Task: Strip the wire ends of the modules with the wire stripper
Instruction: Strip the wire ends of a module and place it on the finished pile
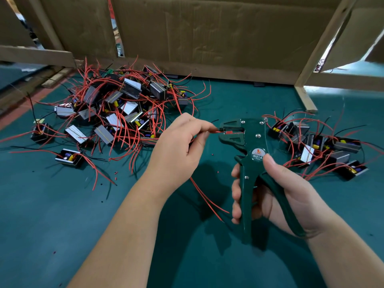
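While the right hand point(276, 196) clenches both handles of the green wire stripper point(248, 163), the left hand point(178, 148) pinches a red wire point(216, 132) at the fingertips, its end fed into the stripper's head, jaws closed around it. More of that red wire trails down below the left hand. Round sticker on the stripper reads "W01A"; smaller print under it too blurred to read. Surface is a dark green mat point(62, 225), dotted with tiny red and black insulation bits point(116, 173). Big tangled pile of modules point(116, 109) with red and black leads sits left; smaller pile of modules point(318, 144) right, just beyond the stripper. Cardboard panels point(207, 32) on a wooden frame point(324, 48) wall off the back.
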Demonstrator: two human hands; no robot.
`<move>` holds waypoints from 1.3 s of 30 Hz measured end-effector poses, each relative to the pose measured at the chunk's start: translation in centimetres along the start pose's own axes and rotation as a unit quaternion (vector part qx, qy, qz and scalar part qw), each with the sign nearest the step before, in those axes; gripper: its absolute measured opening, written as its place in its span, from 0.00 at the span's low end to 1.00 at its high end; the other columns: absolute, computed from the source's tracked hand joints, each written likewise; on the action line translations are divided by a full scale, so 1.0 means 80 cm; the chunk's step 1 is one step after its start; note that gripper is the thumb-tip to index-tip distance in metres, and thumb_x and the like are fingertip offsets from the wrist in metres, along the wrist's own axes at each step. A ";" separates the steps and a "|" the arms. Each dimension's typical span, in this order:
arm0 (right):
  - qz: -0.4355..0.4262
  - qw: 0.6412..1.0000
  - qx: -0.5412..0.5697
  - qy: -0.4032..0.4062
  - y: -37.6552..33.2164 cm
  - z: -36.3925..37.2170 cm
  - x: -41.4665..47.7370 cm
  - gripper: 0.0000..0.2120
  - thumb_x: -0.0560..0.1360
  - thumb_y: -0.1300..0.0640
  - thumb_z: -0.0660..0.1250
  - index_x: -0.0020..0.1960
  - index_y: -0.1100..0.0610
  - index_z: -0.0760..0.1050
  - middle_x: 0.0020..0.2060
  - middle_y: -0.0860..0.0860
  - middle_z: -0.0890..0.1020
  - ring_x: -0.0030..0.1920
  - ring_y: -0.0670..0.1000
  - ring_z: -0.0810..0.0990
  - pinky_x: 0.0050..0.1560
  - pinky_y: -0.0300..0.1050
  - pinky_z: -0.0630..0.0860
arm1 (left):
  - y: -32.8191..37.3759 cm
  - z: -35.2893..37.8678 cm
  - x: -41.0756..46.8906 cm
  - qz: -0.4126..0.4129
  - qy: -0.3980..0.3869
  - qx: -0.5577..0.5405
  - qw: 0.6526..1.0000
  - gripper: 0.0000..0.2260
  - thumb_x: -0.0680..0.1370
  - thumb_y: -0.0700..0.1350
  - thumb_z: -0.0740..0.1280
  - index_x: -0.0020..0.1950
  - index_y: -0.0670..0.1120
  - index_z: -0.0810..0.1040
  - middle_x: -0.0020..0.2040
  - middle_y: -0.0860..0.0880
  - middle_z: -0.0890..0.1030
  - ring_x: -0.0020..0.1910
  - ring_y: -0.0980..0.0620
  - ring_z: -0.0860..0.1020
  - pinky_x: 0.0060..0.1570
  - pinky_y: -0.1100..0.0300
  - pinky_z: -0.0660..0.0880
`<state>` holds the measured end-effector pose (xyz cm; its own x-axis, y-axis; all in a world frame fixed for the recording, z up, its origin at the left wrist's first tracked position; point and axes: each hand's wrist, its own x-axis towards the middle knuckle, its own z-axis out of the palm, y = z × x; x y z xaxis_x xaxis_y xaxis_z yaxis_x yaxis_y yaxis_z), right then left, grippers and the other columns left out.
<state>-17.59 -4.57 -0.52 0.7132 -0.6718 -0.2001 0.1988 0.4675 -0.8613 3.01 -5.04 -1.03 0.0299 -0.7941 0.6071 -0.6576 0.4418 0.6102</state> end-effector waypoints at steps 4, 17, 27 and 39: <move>-0.004 1.000 -0.007 0.019 0.000 0.002 0.001 0.30 0.60 0.35 0.76 0.46 0.60 0.79 0.36 0.61 0.78 0.32 0.61 0.79 0.36 0.57 0.78 | -0.001 0.001 -0.001 0.004 -0.003 0.001 1.000 0.09 0.79 0.39 0.63 0.54 0.47 0.81 0.43 0.55 0.74 0.40 0.57 0.73 0.39 0.62 0.69; -0.001 0.995 -0.022 0.093 0.006 0.005 0.003 0.30 0.62 0.29 0.66 0.40 0.57 0.78 0.30 0.60 0.75 0.25 0.58 0.75 0.29 0.52 0.75 | 0.003 0.004 -0.001 0.003 0.006 0.004 1.000 0.09 0.79 0.40 0.63 0.54 0.46 0.82 0.44 0.57 0.76 0.44 0.62 0.74 0.43 0.68 0.68; -0.031 0.983 0.143 0.112 0.007 0.012 0.015 0.26 0.67 0.39 0.63 0.47 0.63 0.77 0.48 0.65 0.78 0.34 0.63 0.80 0.37 0.60 0.79 | 0.003 0.019 -0.003 -0.139 -0.012 -0.069 0.988 0.10 0.81 0.41 0.62 0.55 0.50 0.81 0.41 0.59 0.75 0.39 0.64 0.73 0.44 0.67 0.72; 0.000 0.989 0.150 -0.004 0.010 0.015 0.012 0.40 0.60 0.39 0.75 0.60 0.67 0.76 0.55 0.61 0.78 0.38 0.64 0.81 0.41 0.60 0.79 | 0.019 0.021 0.011 -0.334 0.047 -0.422 0.841 0.17 0.83 0.56 0.49 0.61 0.55 0.74 0.47 0.49 0.78 0.45 0.52 0.78 0.47 0.55 0.75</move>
<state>-15.96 -4.14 -0.84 0.7179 -0.6681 -0.1957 0.3887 0.6178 -0.6835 0.77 -5.80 -0.46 0.2663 -0.9639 -0.0015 0.2979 0.0808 0.9512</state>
